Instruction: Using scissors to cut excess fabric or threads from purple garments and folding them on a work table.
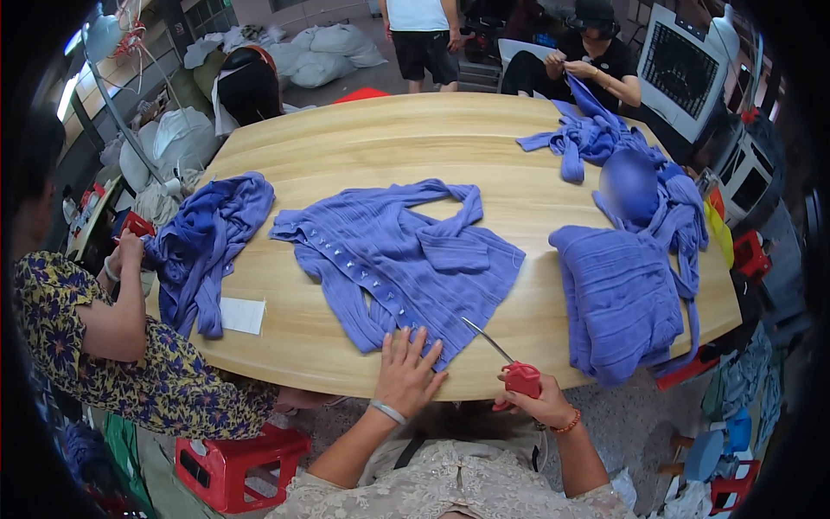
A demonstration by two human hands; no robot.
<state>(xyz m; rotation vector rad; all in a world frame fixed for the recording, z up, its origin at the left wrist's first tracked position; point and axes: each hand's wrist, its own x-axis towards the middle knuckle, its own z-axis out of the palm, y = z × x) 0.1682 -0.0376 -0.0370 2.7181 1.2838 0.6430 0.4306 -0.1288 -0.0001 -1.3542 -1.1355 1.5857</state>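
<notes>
Cardigan (pixel 415 251) near table edge (pixel 475 389), bare wood (pixel 346 143) around.

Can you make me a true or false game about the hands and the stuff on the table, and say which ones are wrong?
1. The person's right hand holds red-handled metal scissors. True.
2. The person's left hand is holding a cup. False: its spread fingers rest on the lower edge of a purple-blue knitted garment.
3. A thick, folded purple-blue knitted bundle lies on the right side of the pale wooden table. True.
4. The small white rectangular paper lies beside that bundle. False: it is on the left side of the table.
5. A red plastic stool stands on top of the table. False: it is on the floor.
</notes>
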